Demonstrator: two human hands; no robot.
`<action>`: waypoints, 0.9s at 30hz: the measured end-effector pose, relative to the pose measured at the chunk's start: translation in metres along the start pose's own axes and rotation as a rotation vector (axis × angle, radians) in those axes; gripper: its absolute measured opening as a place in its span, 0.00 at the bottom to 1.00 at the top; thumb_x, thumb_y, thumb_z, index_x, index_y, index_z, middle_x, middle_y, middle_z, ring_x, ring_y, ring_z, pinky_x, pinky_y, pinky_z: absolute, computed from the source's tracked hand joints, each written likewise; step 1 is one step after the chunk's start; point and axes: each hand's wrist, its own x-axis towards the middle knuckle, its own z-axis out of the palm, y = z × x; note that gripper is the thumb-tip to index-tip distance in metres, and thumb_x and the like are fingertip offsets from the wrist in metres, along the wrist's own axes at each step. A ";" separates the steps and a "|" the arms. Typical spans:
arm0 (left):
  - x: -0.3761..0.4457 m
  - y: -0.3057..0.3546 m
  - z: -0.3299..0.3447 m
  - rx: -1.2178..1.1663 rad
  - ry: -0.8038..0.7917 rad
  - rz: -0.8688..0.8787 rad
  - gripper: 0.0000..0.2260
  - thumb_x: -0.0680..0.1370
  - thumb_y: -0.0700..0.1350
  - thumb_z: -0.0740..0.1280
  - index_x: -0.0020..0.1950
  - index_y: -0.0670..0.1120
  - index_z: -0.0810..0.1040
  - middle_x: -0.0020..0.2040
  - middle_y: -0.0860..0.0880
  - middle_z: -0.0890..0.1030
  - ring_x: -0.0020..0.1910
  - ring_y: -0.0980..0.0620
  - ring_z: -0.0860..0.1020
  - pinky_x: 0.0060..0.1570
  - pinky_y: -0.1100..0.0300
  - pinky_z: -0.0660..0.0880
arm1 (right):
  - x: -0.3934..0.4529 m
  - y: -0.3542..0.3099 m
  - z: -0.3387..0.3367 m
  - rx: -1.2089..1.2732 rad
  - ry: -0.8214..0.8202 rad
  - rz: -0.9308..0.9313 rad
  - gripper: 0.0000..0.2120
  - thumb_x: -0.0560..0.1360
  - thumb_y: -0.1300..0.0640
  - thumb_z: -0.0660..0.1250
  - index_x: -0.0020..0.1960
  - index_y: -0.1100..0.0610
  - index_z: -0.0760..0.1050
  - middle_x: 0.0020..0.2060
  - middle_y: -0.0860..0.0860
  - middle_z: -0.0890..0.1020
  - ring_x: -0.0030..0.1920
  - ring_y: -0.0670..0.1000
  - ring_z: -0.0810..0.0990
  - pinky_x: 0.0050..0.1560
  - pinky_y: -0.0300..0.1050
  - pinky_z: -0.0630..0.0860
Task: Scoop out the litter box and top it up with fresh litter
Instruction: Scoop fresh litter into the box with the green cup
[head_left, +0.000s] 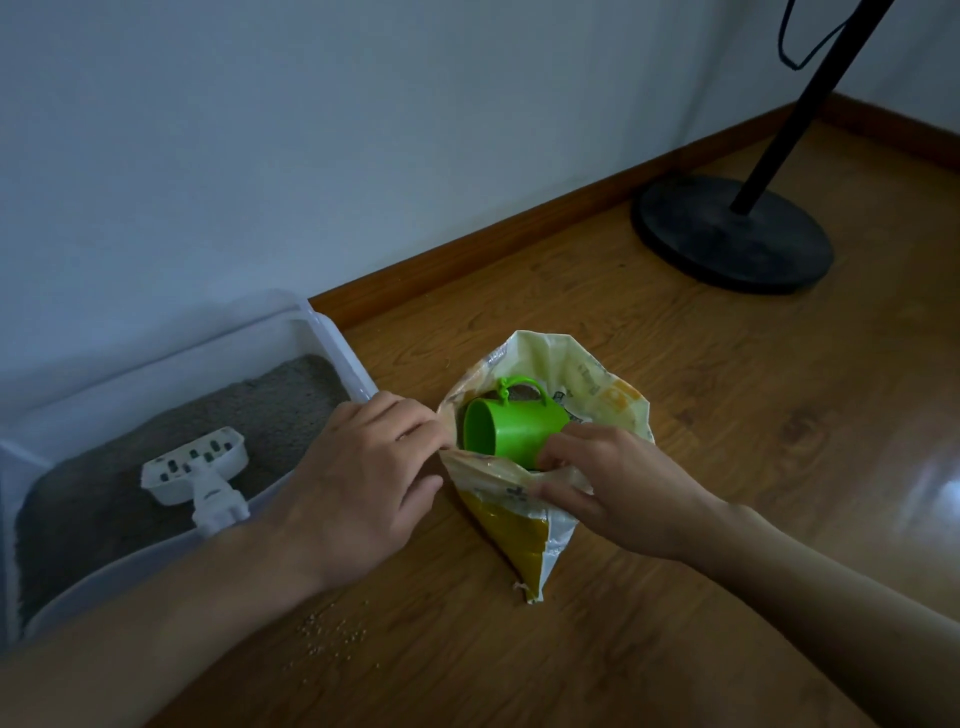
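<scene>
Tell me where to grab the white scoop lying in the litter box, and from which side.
Take the white scoop by its handle, the thick stub pointing at the near wall of the litter box. Come from above on the near side: the slotted head lies flat on the grey litter, leaving probably little to grip there.

Cup (511, 428) in bag (587, 374), box (332, 332) left

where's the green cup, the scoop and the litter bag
green cup (519, 431), head view, on its side wall
scoop (195, 462), head view, on its slotted head
litter bag (519, 535), head view, on its yellow lower side
</scene>
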 end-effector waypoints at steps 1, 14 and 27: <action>-0.002 -0.001 -0.002 -0.005 0.003 -0.010 0.13 0.76 0.52 0.69 0.60 0.54 0.77 0.57 0.57 0.76 0.58 0.56 0.73 0.55 0.55 0.72 | 0.002 -0.001 -0.001 0.012 0.024 0.009 0.19 0.78 0.35 0.54 0.52 0.47 0.75 0.44 0.42 0.76 0.42 0.43 0.76 0.40 0.45 0.77; -0.014 -0.010 -0.001 -0.135 -0.001 -0.123 0.19 0.78 0.53 0.67 0.69 0.57 0.72 0.62 0.60 0.72 0.61 0.60 0.68 0.62 0.56 0.70 | 0.060 0.003 0.000 -0.066 -0.026 0.165 0.33 0.74 0.41 0.69 0.73 0.53 0.63 0.69 0.49 0.69 0.66 0.51 0.71 0.65 0.49 0.72; 0.005 0.000 0.027 -0.087 -0.082 -0.069 0.20 0.79 0.52 0.67 0.70 0.57 0.70 0.59 0.56 0.71 0.58 0.57 0.68 0.59 0.57 0.70 | 0.070 0.012 0.012 0.041 0.068 0.152 0.09 0.77 0.46 0.66 0.46 0.51 0.76 0.39 0.45 0.78 0.39 0.46 0.77 0.41 0.47 0.77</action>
